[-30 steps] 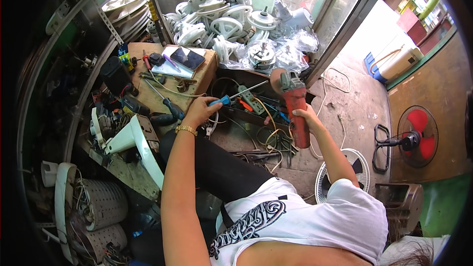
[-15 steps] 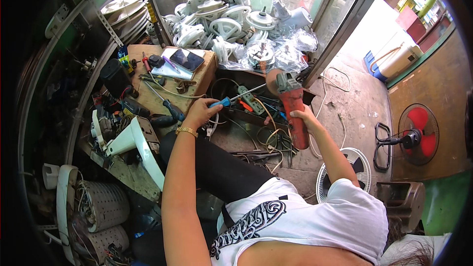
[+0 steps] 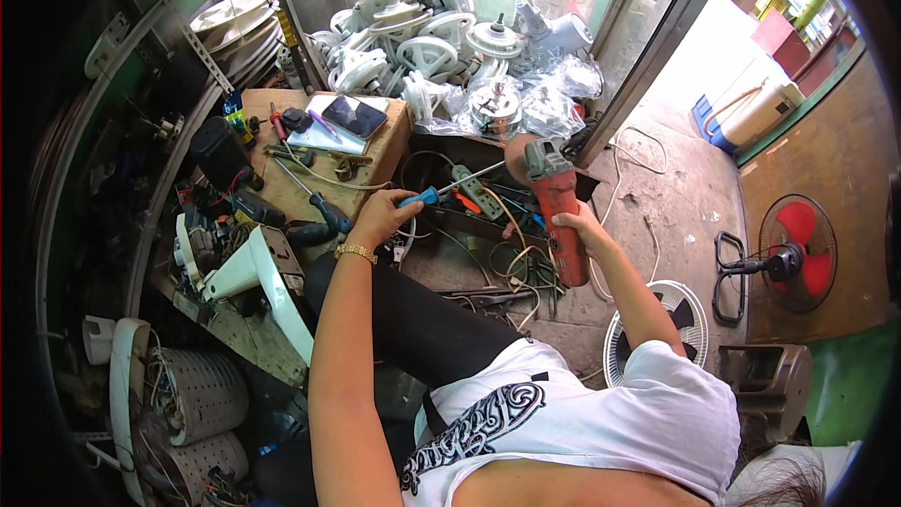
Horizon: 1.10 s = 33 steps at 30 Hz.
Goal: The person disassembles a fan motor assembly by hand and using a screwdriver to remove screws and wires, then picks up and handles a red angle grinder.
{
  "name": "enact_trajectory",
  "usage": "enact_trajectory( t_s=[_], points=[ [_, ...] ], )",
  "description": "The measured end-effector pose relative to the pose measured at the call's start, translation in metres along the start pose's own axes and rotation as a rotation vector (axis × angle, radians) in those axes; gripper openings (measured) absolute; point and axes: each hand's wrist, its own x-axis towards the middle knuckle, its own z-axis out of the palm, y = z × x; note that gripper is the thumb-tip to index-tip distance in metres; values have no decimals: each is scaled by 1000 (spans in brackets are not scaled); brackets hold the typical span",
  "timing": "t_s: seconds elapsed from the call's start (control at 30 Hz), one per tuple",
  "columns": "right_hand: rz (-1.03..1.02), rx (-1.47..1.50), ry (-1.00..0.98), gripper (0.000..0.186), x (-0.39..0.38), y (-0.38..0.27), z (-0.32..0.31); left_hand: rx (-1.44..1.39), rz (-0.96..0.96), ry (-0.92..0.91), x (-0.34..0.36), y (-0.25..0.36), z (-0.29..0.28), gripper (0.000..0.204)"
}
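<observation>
My left hand [image 3: 385,216] is closed round the blue handle of a screwdriver [image 3: 428,195], whose metal shaft slants up to the right. The shaft's far end meets or nearly meets the disc [image 3: 516,158] of a red angle grinder [image 3: 557,202]; I cannot tell whether they touch. My right hand [image 3: 584,228] grips the grinder's body, thumb across its front, with the disc end pointing away from me. Below the screwdriver lies a dark tool box [image 3: 469,144] with a grey-green power strip [image 3: 477,191] and several tools in it.
Left of the box, a wooden bench [image 3: 272,183] bears a phone [image 3: 355,116], screwdrivers and a black motor part. White fan parts [image 3: 404,28] are piled behind. Cords [image 3: 526,272] lie on the floor. A round fan grille [image 3: 657,330] and a red-bladed fan [image 3: 798,253] stand at right.
Orange sparks that rose above the grinder's disc are no longer visible. Both hands, the screwdriver and the grinder are nearly where they were.
</observation>
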Motion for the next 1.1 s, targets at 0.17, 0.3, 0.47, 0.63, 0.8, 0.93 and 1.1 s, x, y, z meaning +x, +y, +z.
enact_trajectory(
  t_s=[0.17, 0.3, 0.47, 0.63, 0.8, 0.93, 1.1],
  points=[
    [-4, 16, -4, 53, 1, -1, 4, -35, -2, -5, 0, -4, -1, 38],
    [9, -1, -30, 53, -2, -6, 8, -21, -11, -3, -2, -3, -2, 38],
    [-8, -6, 12, 51, 0, -3, 2, 10, -19, -6, -2, 0, -3, 37],
    [-15, 29, 14, 49, -2, -3, -3, 7, -21, 12, -2, 1, -4, 36],
    [20, 41, 10, 51, -6, -6, 1, 17, -39, 6, -3, 1, -5, 36],
    [3, 22, 2, 53, -3, -3, 0, -11, 8, 11, -2, 1, -2, 36],
    [9, 6, -25, 54, 2, -2, 7, -9, 49, 24, -4, -7, -4, 36]
  ],
)
